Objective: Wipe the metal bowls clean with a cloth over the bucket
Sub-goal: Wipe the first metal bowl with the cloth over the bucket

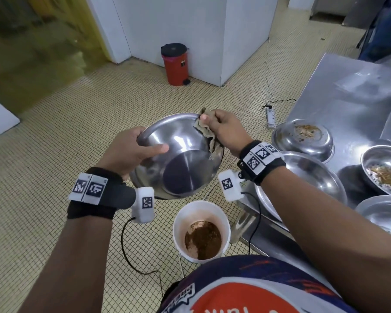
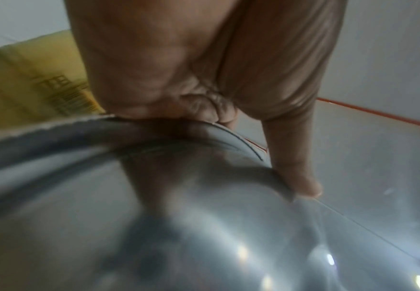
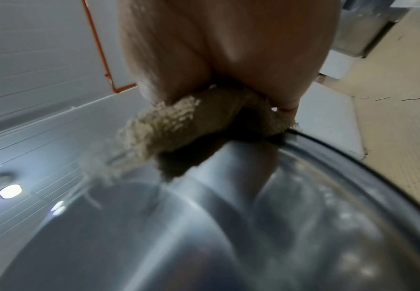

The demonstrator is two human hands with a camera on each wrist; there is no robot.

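Note:
A shiny metal bowl (image 1: 178, 157) is held tilted toward me in the air, above and a little beyond a white bucket (image 1: 181, 219) of brown waste on the floor. My left hand (image 1: 133, 150) grips the bowl's left rim, thumb lying inside, which the left wrist view shows as the hand (image 2: 204, 82) clamped on the bowl's rim (image 2: 79, 130). My right hand (image 1: 221, 127) pinches a beige cloth (image 1: 207, 129) against the bowl's upper right rim. In the right wrist view that hand (image 3: 224, 55) holds the frayed cloth (image 3: 179, 124) on the bowl (image 3: 228, 226).
A steel counter (image 1: 348, 91) on the right carries several more metal bowls, some soiled (image 1: 303, 138) (image 1: 384, 170) and one clean (image 1: 303, 184) under my right forearm. A red pedal bin (image 1: 175, 64) stands by the wall. A power strip (image 1: 270, 117) and cables lie on the tiled floor.

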